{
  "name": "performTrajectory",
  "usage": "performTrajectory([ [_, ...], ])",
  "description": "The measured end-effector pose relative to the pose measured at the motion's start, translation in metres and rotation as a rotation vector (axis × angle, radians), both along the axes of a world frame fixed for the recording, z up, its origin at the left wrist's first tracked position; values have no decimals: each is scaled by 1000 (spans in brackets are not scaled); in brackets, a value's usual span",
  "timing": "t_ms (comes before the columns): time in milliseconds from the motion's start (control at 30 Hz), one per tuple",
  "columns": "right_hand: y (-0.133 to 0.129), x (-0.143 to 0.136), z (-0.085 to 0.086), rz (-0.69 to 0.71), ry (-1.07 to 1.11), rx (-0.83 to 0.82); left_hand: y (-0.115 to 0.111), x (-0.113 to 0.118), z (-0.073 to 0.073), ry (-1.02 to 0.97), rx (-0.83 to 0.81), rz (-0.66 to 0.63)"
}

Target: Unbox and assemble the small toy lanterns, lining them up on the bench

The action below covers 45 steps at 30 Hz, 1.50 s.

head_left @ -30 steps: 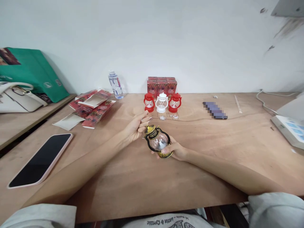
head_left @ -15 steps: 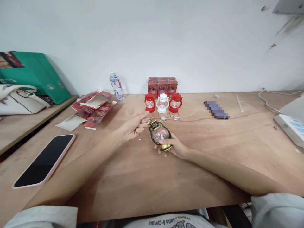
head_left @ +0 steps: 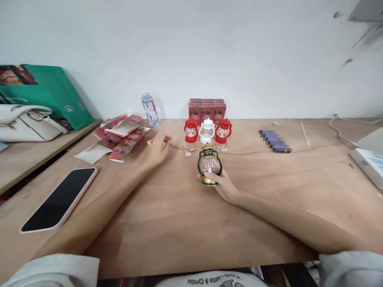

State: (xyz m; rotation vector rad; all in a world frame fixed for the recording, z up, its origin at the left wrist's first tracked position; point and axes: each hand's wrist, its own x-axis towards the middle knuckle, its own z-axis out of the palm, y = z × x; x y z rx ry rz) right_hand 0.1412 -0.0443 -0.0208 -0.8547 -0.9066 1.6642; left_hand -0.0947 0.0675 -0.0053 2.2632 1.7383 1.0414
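Note:
My right hand (head_left: pixel 226 186) is wrapped round the base of a small gold-and-black toy lantern (head_left: pixel 209 164), held upright above the table. Its clear round globe has a white candle shape inside. Left of it, my left hand (head_left: pixel 160 149) hovers over the tabletop with loosely bent fingers apart and nothing visible in them. Behind the held lantern stand a red lantern (head_left: pixel 190 130), a white lantern (head_left: pixel 206 130) and another red lantern (head_left: pixel 223 130) in a row. Small printed tags (head_left: pixel 189 152) with thin wire lie in front of them; the held lantern hides part of this spot.
Red printed boxes (head_left: pixel 207 111) stand against the wall. Flattened red cartons (head_left: pixel 129 142) and a water bottle (head_left: pixel 150 108) are at the left. A phone (head_left: pixel 60 199) lies near my left forearm. Farther right are a blurred-out dark item (head_left: pixel 275 141) and a white device (head_left: pixel 366 165).
My left hand has moved left, away from the lantern's top. The gold-and-black lantern has turned from tilted to upright in my right hand. The view has shifted slightly.

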Motion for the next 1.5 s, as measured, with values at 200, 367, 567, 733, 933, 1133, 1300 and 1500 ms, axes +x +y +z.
performTrajectory([
  [200, -1, -1, 1, -47, -8, -7, -7, 4, -11, 431, -10, -68],
  [367, 1, -1, -2, -90, -32, 48, -8, 7, -10, 544, -28, -53],
  [567, 2, -1, -6, -45, -38, 88, -9, 8, -9, 594, -32, -38],
  [733, 3, 0, -11, -48, 8, 124, -9, 7, -10, 595, 0, -49],
  [933, 4, -1, -8, -103, 108, 34, -5, 5, -12, 539, 66, -62],
  [1133, 11, 2, -6, -115, 188, -106, -20, 14, -10, 434, 325, -203],
  [1300, 16, 7, -2, -99, 253, -190, -54, 43, -13, 272, 713, -505],
  [1500, 15, 9, 2, -44, 270, -155, -82, 68, -14, 240, 816, -508],
])
